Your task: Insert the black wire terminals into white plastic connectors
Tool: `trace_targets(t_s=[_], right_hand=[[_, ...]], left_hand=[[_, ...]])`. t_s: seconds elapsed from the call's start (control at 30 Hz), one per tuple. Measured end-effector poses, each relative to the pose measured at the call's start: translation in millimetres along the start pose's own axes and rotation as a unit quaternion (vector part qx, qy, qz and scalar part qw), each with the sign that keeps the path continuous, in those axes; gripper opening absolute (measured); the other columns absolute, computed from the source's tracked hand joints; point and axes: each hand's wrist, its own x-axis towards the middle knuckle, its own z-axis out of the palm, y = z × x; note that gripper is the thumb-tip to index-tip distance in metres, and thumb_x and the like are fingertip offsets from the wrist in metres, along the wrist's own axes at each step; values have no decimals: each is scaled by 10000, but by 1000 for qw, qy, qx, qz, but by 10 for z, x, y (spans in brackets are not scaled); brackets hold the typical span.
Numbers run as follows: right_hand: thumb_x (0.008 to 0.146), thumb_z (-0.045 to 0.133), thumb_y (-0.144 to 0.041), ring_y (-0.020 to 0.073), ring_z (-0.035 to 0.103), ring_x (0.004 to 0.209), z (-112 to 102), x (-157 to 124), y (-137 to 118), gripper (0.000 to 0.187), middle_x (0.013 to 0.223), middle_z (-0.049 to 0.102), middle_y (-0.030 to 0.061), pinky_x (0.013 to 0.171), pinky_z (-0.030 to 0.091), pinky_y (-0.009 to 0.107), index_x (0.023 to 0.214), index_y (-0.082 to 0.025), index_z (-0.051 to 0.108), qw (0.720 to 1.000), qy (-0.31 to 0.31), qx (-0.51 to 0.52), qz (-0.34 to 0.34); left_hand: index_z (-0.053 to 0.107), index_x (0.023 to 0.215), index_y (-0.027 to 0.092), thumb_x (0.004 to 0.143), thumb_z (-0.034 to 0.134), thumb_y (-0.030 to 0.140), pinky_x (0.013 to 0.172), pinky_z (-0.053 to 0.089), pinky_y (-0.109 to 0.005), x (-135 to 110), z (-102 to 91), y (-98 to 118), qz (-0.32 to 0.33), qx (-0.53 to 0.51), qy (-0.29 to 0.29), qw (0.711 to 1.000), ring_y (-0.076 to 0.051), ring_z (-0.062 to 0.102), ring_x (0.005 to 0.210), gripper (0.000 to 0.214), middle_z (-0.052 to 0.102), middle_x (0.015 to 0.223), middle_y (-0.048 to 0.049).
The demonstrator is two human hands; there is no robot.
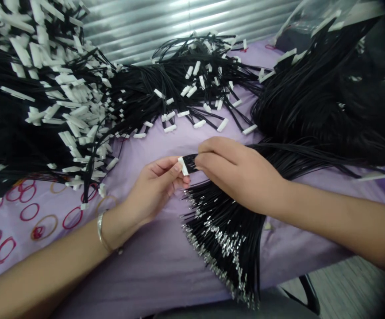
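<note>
Between the thumb and fingers of my left hand is a white connector housing, pinched at its edge. Short black wires run from the housing towards my right hand, whose fingers are closed around them just to the right; its fingertips are partly hidden. Below my right hand a fan of loose black wires with shiny metal terminals at their ends is spread over the purple cloth. More black wires stretch away to the right behind my right wrist.
A large heap of black cables with white connectors rises at the left. Another pile lies at the back, and a dark wire bundle at the right. Several rubber bands lie at the left. Window blinds stand behind.
</note>
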Motion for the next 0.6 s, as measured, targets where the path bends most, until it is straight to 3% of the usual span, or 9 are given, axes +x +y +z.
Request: trace_targets(t_s=[0.07,0.13,0.27,0.33,0.43,0.6], right_hand=[[959,373,-178,188,549,886,-104,-34,-62,292,1003,634,88,771,447,321,857,-142,645,999,28,-22,-20],[947,397,-160,203,546,869,-140,-77,-103,281,978,638,88,763,440,349,841,-149,657,998,9,-38,-43],[897,514,-139,189,542,777,0,-130,-71,156,856,623,63,720,451,344,860,-140,666,989,-144,20,-12],[885,545,-139,180,554,800,71,-125,-22,125,842,623,47,758,462,338,830,-142,658,981,-179,73,1],[908,516,-157,170,575,815,72,-94,34,152,861,632,53,752,474,314,851,-132,655,977,-159,141,20],[924,513,-185,103,600,767,-49,-48,47,166,847,665,27,706,472,217,915,-145,674,968,-64,235,66]], left_hand=[[678,823,99,801,674,184,586,465,-146,9,9,0,9,-21,14,1000,-59,539,600,88,597,664,-8],[673,814,91,804,660,160,592,462,-145,19,12,-3,6,-38,22,999,-55,528,604,71,585,681,-9],[664,791,84,796,658,138,586,462,-144,29,6,-10,7,-48,20,999,-61,537,603,55,573,669,-10],[661,783,86,788,668,139,586,464,-143,31,-2,-10,6,-49,16,999,-63,541,602,53,574,661,-9],[656,796,94,779,679,150,585,462,-141,29,-18,-8,-7,-48,10,999,-63,542,600,63,576,656,-6],[649,838,106,805,661,185,604,464,-161,12,-40,-14,-14,-19,4,1000,-68,544,618,86,590,698,-11]])
